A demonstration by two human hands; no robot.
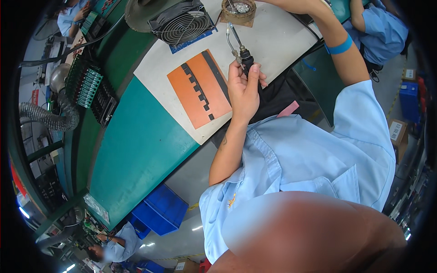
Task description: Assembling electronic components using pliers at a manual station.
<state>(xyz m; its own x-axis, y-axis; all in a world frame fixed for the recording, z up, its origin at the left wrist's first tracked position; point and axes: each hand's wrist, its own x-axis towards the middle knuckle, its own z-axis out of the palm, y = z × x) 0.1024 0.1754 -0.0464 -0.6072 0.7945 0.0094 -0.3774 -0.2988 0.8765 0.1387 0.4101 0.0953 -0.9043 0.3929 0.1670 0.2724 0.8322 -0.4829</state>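
My left hand (244,93) is closed around the black handle of a soldering iron (246,57), held above the near edge of the white work surface (152,63). The iron's metal tip points up and away from me, with a thin bent tube alongside it. Left of this hand lies a flat orange board (184,100) with black strips, one of them notched. My right hand (296,3) reaches to the top edge of the view, where its fingers are cut off. A blue band (340,44) circles that forearm. Between the arms stands a round brown pot (239,19) with silvery scraps inside.
A black fan (184,28) with a wire grille stands behind the orange board. Further left are a green mat (136,132), a rack of circuit boards (86,86) and a flexible duct (68,116). Blue bins (161,209) sit below the bench. Other people work nearby.
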